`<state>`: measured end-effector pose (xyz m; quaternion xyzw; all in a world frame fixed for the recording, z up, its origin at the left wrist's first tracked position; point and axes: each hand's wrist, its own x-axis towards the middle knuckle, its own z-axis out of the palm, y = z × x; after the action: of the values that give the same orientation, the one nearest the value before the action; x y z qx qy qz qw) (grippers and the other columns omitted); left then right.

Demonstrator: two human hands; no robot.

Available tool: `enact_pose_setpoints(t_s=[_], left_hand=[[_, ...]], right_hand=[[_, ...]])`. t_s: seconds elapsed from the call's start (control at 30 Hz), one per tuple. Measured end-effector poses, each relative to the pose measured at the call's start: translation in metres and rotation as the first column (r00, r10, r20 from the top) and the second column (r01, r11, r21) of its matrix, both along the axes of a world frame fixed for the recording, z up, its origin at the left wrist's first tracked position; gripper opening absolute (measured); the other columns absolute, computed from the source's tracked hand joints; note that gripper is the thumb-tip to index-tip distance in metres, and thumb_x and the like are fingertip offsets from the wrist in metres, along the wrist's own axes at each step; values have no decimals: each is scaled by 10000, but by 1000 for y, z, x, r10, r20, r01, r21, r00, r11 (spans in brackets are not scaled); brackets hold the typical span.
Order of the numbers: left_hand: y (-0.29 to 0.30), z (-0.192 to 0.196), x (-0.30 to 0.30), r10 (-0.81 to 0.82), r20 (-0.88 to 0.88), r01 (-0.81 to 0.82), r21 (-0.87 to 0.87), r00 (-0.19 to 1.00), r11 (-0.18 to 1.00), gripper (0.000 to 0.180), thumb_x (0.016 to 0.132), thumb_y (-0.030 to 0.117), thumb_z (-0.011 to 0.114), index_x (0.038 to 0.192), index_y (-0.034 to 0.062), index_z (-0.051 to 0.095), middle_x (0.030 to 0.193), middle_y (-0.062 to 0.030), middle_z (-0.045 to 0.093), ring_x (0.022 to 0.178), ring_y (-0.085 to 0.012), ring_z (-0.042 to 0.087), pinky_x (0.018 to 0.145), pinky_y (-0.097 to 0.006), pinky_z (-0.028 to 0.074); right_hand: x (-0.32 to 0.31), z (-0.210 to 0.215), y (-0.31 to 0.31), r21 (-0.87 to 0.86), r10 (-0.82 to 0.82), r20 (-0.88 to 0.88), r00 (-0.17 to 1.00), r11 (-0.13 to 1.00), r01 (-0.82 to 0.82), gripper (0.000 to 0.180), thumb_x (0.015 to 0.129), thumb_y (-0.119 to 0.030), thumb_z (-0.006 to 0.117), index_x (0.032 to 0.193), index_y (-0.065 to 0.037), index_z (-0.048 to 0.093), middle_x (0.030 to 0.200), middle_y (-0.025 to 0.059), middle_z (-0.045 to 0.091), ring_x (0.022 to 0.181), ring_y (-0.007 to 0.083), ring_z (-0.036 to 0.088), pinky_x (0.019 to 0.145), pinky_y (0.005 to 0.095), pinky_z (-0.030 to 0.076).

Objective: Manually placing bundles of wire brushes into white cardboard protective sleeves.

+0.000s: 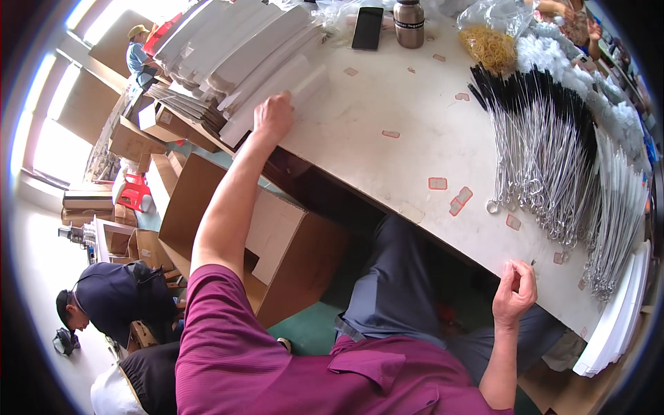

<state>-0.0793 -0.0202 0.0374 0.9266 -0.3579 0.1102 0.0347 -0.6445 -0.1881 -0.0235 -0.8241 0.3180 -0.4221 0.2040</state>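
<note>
My left hand [272, 117] reaches far out to the table's left end and rests on a long white flat sleeve [277, 93], fingers curled over its edge. Several similar white sleeves [228, 41] lie stacked beside it. My right hand [515, 290] hovers at the near edge of the white table [387, 104], fingers pinched together on something small and thin that I cannot make out. A thick row of wire brushes with black tips [546, 152] lies on the table beyond my right hand.
A black phone [367, 28], a metal bottle [409, 23] and a bag of rubber bands [489, 45] sit at the far side. Open cardboard boxes [277, 242] stand under the table. White card stacks [615, 325] lie at right. Other people work at left.
</note>
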Motion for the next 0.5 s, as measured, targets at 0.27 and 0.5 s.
enact_pose_setpoints(t_s=[0.27, 0.5], left_hand=[[6, -6, 44, 76, 320, -124, 132, 944, 983, 174, 836, 65, 670, 999, 33, 720, 1116, -197, 690, 1126, -368, 672, 891, -448, 565], [1, -51, 41, -155, 603, 160, 46, 783, 986, 331, 901, 116, 539, 1207, 66, 656, 1179, -181, 665, 1124, -354, 625, 993, -482, 492]], right_hand=[[1, -1, 4, 19, -19, -36, 999, 1000, 20, 30, 965, -20, 675, 952, -9, 651, 921, 89, 681, 684, 147, 583, 540, 258, 438], [-5, -1, -3, -92, -29, 32, 999, 995, 31, 36, 893, 30, 657, 898, -5, 667, 838, 162, 683, 704, 317, 673, 627, 386, 535]])
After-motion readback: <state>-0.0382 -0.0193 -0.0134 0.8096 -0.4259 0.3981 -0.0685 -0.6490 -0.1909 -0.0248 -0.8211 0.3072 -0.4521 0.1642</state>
